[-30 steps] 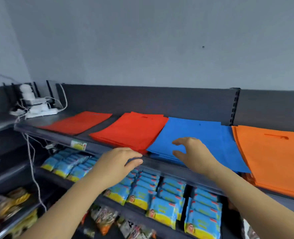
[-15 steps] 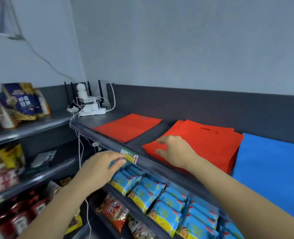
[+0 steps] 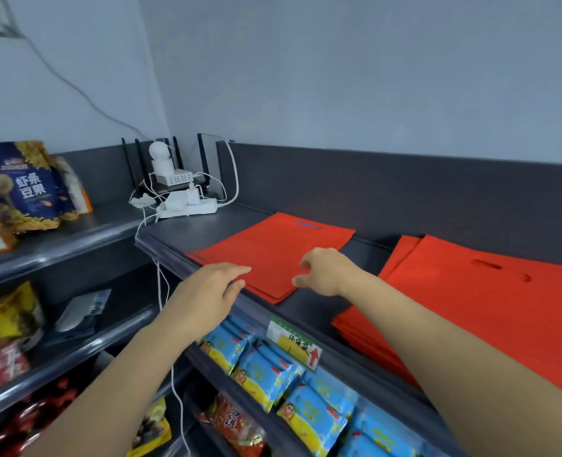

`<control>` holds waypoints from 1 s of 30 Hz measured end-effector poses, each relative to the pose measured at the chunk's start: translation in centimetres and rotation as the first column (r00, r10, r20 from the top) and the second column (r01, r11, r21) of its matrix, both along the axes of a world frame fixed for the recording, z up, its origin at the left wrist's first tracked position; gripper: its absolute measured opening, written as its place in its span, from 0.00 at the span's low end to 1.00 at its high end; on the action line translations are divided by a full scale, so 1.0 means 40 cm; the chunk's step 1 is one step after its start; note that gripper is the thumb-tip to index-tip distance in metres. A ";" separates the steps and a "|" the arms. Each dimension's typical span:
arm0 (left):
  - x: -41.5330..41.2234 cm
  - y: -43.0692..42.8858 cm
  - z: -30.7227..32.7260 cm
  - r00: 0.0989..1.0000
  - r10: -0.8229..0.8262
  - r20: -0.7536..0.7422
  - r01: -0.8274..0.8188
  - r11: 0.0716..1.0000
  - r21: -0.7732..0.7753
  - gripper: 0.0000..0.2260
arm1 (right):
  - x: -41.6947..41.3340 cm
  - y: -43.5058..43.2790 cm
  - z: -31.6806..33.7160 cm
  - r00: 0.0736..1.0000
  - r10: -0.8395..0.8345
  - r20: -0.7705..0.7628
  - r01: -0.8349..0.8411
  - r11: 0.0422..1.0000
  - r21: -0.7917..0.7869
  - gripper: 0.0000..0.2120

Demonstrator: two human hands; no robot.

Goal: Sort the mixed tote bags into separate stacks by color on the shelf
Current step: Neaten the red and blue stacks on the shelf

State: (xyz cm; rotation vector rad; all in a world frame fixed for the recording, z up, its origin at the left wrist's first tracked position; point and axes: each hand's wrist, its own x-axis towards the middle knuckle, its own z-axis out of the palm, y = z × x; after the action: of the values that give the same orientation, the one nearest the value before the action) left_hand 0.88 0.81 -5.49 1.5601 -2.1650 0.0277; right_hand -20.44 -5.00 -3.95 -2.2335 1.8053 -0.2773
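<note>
The left hand [image 3: 213, 291], fingers straight and empty, is hovering at the 7 o'clock corner of the thin red tote stack [image 3: 273, 249] on the shelf [image 3: 187, 225]. The right hand [image 3: 326, 272], loosely curled and empty, is hovering at 4 o'clock. Blue is showing through the handle slot [image 3: 307, 225], so a hasty pinch risks leaving a blue bag buried.

Pale grey walls [image 3: 339, 77] meeting at a corner, dark grey shelf [image 3: 190, 229] with back panel [image 3: 405, 192], side shelves [image 3: 108, 225] at left.

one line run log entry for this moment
phase: reach | left hand: open, at front edge of left red stack | right hand: open, over same stack | right red stack: untouched
</note>
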 end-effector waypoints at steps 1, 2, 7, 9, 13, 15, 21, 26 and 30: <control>0.011 -0.035 -0.002 1.000 -0.025 0.004 0.025 1.000 0.000 0.16 | 0.011 -0.016 -0.006 1.000 -0.017 0.000 0.017 1.000 0.013 0.25; 0.024 -0.070 -0.006 0.999 -0.051 0.010 0.051 0.999 0.000 0.16 | 0.022 -0.030 -0.012 0.999 -0.033 0.001 0.033 0.999 0.027 0.27; 0.083 -0.236 -0.034 0.979 -0.198 0.051 0.196 0.980 0.045 0.16 | 0.082 -0.074 -0.044 0.992 -0.125 -0.026 0.127 0.987 0.095 0.30; 0.100 -0.293 -0.042 0.967 -0.241 0.085 0.233 0.968 0.092 0.17 | 0.092 -0.090 -0.051 0.975 -0.222 -0.019 0.223 0.974 0.045 0.24; 0.126 -0.365 -0.051 0.949 -0.303 0.090 0.282 0.941 0.187 0.22 | 0.098 -0.108 -0.061 0.924 -0.380 0.053 0.379 0.925 0.018 0.14; 0.139 -0.387 -0.050 0.941 -0.330 0.073 0.308 0.926 0.221 0.23 | 0.102 -0.112 -0.059 0.909 -0.411 0.069 0.411 0.912 0.024 0.08; 0.131 -0.434 -0.057 0.926 -0.335 0.174 0.326 0.942 0.078 0.10 | 0.119 -0.115 -0.060 0.876 -0.473 0.089 0.472 0.881 0.033 0.13; 0.145 -0.423 -0.042 0.934 -0.347 0.080 0.346 0.938 0.028 0.10 | 0.115 -0.075 -0.009 0.500 -0.526 0.688 0.524 0.816 0.243 0.16; 0.111 -0.338 -0.013 0.910 -0.414 0.020 0.407 0.883 -0.234 0.08 | 0.095 -0.046 0.049 0.186 -0.554 0.812 0.395 0.799 0.454 0.11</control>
State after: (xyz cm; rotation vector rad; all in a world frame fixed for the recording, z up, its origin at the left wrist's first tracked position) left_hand 5.32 -12.71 -6.01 0.9441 -2.3284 0.1169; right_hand -16.62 -6.85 -2.01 -0.8200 1.5904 -1.2181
